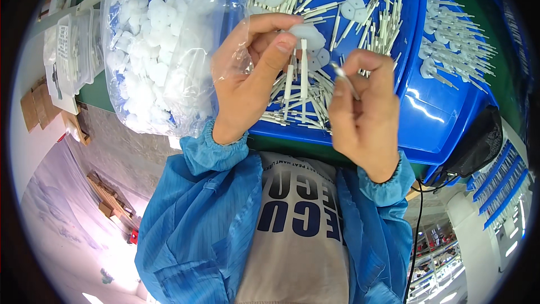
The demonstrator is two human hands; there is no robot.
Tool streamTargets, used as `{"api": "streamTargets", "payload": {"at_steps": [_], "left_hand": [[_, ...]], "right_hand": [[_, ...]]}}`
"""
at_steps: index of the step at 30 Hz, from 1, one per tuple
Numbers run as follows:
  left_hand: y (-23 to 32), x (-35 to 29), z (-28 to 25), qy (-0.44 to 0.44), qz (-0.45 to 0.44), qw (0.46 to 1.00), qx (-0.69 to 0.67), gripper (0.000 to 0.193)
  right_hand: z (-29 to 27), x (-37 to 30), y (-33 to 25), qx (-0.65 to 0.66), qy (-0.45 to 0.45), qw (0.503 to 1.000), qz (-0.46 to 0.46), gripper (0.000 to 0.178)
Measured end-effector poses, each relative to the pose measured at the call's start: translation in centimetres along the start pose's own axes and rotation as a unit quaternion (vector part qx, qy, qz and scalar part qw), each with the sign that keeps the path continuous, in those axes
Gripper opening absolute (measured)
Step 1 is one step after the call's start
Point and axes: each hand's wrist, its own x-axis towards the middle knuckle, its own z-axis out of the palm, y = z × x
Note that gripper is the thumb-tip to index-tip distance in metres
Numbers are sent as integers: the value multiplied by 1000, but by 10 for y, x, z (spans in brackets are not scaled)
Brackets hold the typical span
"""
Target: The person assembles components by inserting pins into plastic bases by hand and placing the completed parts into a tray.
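Note:
Over the blue tray, my left hand is closed on a translucent white plastic disc. Two white rods with thin pale ends hang down from that disc. To its right, my right hand pinches another slim white rod with a shiny tip; fingers hide part of it. The two hands are apart. Beneath them the tray holds many loose white rods and several three-lobed white discs.
A clear plastic bag full of white discs lies left of the tray. On the right, a second blue tray holds discs with rods fitted. A black mesh bag hangs beside it. Clear plastic containers stand far left.

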Motion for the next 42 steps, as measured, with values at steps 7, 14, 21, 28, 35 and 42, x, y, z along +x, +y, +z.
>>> {"api": "streamTargets", "payload": {"at_steps": [7,14,21,28,35,42], "left_hand": [[-8,1,-2,4,38,998,52,26],[-9,1,2,-11,39,999,-16,25],[-5,0,6,-50,92,993,55,25],[-11,5,-2,-64,121,986,94,29],[-7,5,0,-55,153,984,77,25],[1,5,2,-55,210,963,161,21]], "right_hand": [[9,6,-6,-120,25,992,-35,9],[7,5,-15,-106,25,994,2,4],[-3,11,-16,-100,6,995,-13,10],[-5,16,-7,-62,-45,996,-40,6],[-17,16,-9,75,-123,989,13,12],[-12,5,-17,-242,-37,959,-143,12]]}}
